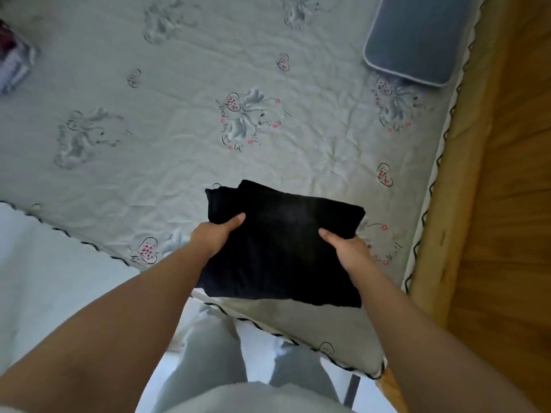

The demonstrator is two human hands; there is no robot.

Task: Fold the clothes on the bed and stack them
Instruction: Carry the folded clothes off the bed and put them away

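Black cloth, already folded into a thick square, sits between my two hands: this folded garment (283, 248) hangs over the near edge of the bed (179, 162), and I judge the folding of it done and the stacking in hand. My left hand (213, 236) grips its left edge, thumb lying on top, the other fingers tucked beneath and out of sight. My right hand (347, 248) holds the right edge the same way, thumb across the top. Both forearms reach forward and down, wrists about level, the bundle flat between them. Far beyond my left fingers, at the bed's far corner, lies something striped (13, 64), perhaps more clothing; I cannot tell. Next I need an even carry, keeping the folds closed.
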